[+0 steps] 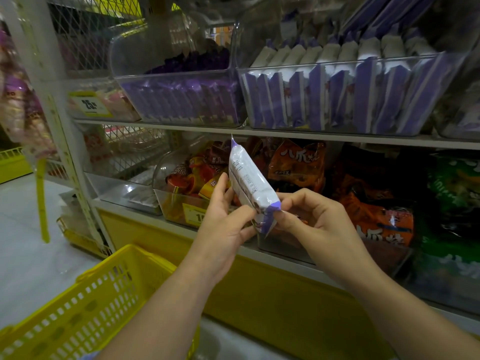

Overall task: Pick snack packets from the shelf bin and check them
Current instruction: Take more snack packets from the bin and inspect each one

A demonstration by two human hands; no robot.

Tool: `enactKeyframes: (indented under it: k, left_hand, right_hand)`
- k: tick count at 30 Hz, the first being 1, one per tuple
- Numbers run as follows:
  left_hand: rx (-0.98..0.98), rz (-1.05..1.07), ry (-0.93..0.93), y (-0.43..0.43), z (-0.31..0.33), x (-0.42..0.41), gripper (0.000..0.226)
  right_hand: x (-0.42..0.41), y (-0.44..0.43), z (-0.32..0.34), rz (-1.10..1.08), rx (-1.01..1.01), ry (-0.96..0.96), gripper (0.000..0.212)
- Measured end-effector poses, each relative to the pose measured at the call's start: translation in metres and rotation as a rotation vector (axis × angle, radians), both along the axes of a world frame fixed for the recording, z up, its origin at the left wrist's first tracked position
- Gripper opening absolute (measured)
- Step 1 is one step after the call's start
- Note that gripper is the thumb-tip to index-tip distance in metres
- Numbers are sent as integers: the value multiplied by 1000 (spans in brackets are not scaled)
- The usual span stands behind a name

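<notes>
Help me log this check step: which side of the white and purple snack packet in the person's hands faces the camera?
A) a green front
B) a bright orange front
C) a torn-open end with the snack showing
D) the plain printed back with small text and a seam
D: the white and purple snack packet, pinched between the left hand and right hand, shows a white panel with small print and a lengthwise seam.

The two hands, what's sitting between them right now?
In the head view, a white and purple snack packet is held between the left hand and right hand.
</notes>
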State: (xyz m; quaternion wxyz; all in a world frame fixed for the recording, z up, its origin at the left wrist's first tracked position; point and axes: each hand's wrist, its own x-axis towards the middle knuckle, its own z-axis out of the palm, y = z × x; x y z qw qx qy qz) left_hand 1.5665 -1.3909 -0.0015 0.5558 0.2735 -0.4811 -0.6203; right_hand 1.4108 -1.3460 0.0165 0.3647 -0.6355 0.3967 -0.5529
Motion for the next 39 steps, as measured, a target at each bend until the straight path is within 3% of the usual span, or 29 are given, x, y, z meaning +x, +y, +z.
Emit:
enactKeyframes:
  k: [3,10,16,22,26,32,35,39]
  left_hand:
    - [19,21,-9,0,1,-1,112]
    - [56,146,1,1,-2,-3,97]
    - [146,212,90,-4,-1,4,76]
    - [120,163,101,-5,3,11,36]
    - [107,175,93,-4,2,12,29]
    - [-87,374,-160,-3,3,6,28]
    - [-252,379,-264,3,4,4,32]
    - [-430,391,-467,9,0,-4,40]
  right_hand:
    - [1,0,-2,19,0,-7,9]
    - [7,1,-4,-60,-92,112,28]
    - [6,2,-4,-19,-67,117,24]
    - [0,0,-3,14,-20,90,26]
    - [-6,-5,-3,54,49,90,30]
    - [-5,-5,-7,155,47,187,43]
    - [0,-3,-4,107,-53,90,45]
    - [1,-2,4,-5,-169,-80,32]
